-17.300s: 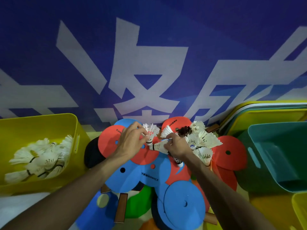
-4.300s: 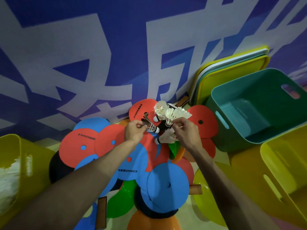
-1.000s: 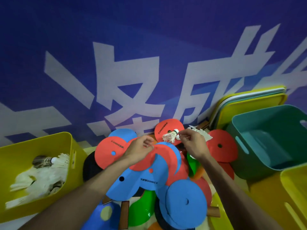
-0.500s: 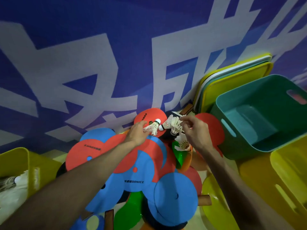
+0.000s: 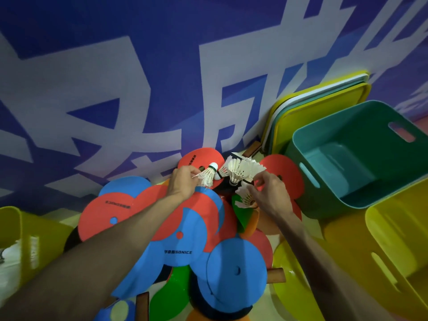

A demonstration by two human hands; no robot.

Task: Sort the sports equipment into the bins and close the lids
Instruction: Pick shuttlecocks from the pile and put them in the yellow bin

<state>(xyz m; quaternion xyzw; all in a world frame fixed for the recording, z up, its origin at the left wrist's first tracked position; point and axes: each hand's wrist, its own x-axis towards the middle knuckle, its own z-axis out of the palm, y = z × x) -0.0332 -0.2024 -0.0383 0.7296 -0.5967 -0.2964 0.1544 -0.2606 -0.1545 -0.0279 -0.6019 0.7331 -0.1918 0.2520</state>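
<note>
The left hand (image 5: 183, 184) pinched a shuttlecock (image 5: 209, 175) by its feathers above the piled paddles (image 5: 185, 249). The right hand (image 5: 271, 196), fingers curled, pinched a second shuttlecock (image 5: 253, 169) near the teal bin (image 5: 308, 144).

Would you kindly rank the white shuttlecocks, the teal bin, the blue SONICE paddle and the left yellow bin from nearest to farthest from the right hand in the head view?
1. White shuttlecocks: pinched at the fingertips of the right hand.
2. Teal bin: just to its right.
3. Blue SONICE paddle: lower left, in the pile.
4. Yellow bin: far left edge.
</note>
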